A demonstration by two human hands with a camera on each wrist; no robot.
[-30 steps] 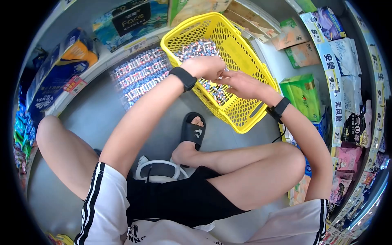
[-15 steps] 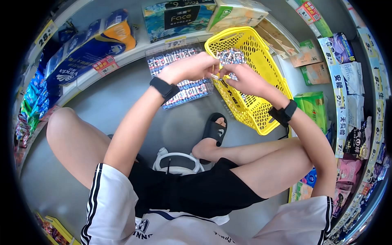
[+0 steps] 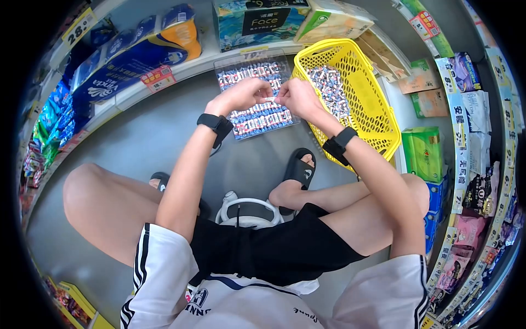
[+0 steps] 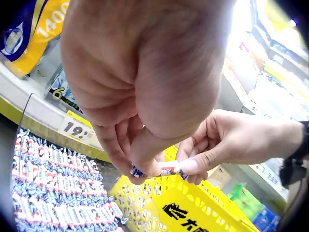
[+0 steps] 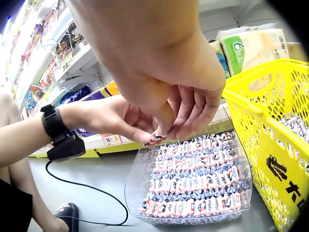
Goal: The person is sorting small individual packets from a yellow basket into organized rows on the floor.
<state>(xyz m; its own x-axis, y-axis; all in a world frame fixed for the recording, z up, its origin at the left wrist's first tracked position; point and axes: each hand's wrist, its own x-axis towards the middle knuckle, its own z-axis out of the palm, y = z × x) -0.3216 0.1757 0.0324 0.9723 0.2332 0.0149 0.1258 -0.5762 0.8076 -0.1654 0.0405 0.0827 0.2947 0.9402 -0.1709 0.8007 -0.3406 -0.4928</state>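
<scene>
Candies (image 5: pixel 193 186) in tray (image 5: pixel 139 180) and yellow basket (image 3: pixel 379 112)

"Face" stands in white on the dark label of a tissue pack (image 3: pixel 257 19). "Vinda" runs along the blue pack (image 3: pixel 107 85) to its left. An orange pack (image 4: pixel 53 24) reads "1400". A yellow tag (image 3: pixel 79 24) at the top left reads "28", and a price tag (image 4: pixel 77 129) reads "19". The green pack (image 5: pixel 240 46) bears a "6". The strip (image 3: pixel 459 118) on the right shows "安睡" and "8". The basket (image 4: pixel 181 215) carries black characters, cut off by the frame.

candy (image 4: pixel 166 168) moved from basket (image 3: pixel 378 93) over tray (image 5: pixel 136 186)
</scene>
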